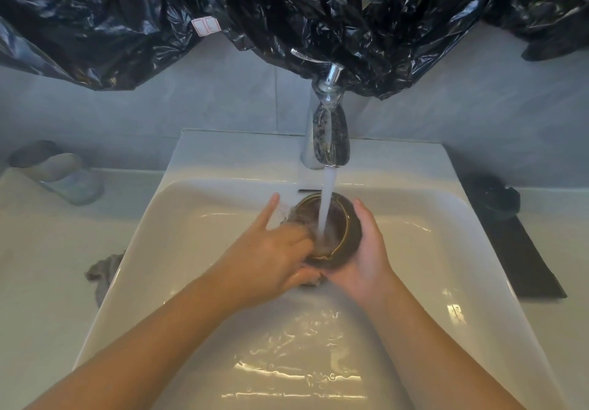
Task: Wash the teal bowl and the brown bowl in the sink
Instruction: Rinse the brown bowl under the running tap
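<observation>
the brown bowl (349, 237) sits tilted at the centre of the frame, over the white sink (191, 234), right under the water (326, 205) running from the chrome tap (328, 129). the right hand (366, 260) cups the bowl's outer side and holds it. the left hand (271, 253) reaches into the bowl with the forefinger straight and the other fingers blurred in the water; whether they grip anything i cannot tell. a grey rag (103, 271) lies at the sink's left edge. a pale bluish-green vessel (70, 177), blurred, rests mid left. black plastic (287, 11) hangs along the top.
</observation>
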`<state>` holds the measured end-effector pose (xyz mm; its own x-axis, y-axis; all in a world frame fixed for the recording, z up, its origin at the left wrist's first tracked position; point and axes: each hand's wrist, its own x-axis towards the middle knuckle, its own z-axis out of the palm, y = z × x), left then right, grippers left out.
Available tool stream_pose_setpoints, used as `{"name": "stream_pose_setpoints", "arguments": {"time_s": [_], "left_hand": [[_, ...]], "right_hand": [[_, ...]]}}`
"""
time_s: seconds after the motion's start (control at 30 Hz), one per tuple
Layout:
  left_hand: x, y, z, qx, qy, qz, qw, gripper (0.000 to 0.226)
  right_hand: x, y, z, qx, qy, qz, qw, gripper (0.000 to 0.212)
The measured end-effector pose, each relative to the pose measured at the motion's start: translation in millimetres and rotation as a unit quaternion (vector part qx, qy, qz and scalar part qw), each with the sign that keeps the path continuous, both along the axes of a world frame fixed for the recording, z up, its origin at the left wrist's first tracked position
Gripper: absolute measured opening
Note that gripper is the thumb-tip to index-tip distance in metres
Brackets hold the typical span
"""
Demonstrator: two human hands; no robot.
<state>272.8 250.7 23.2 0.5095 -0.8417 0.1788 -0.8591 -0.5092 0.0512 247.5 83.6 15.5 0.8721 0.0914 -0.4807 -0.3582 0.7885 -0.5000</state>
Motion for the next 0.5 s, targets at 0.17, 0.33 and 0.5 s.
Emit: {"name": "stream_pose_setpoints", "arguments": {"time_s": [0.17,0.33,0.5], "left_hand": [[-1,-12,9,0.077,-0.017,0.063,0.995,0.062],[6,-5,2,0.021,-0.014,0.007,1.000,0.041],[1,-14,5,0.020,-0.008,0.046,0.999,0.045]], "right_hand": [[-2,10,-1,-0.009,-0.008,0.036,0.999,0.051],[1,4,-3,-0.009,-0.007,0.017,1.000,0.055],[2,4,-5,-0.010,-0.001,0.022,1.000,0.054]]}}
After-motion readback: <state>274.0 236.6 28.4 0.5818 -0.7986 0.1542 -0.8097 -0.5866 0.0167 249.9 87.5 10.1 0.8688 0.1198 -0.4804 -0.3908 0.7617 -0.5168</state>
